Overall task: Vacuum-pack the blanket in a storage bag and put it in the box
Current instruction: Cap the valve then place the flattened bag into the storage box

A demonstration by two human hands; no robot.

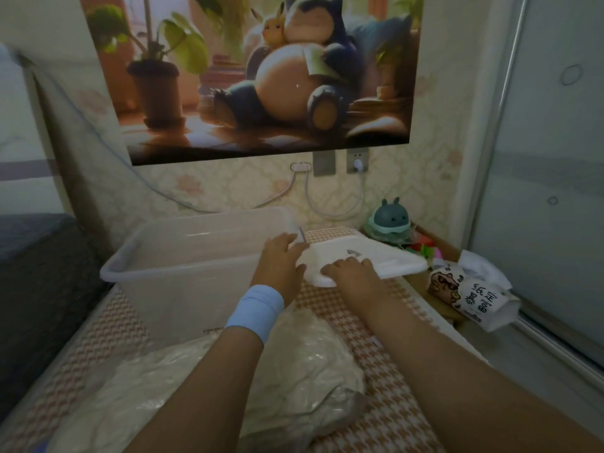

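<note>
A clear plastic storage box stands open on the checked bed surface, left of centre. To its right lies the box's white lid, tilted, with its near-left corner lifted. My left hand, a light blue band on its wrist, grips the lid's left edge beside the box rim. My right hand holds the lid's near edge, fingers curled over the top. Below my forearms lies the cream blanket in its wrinkled clear storage bag, close to me.
A wooden crate at the right holds a teal toy and a printed tissue pack. White cables hang from wall sockets behind the box. A glass sliding door runs along the right; dark bedding lies left.
</note>
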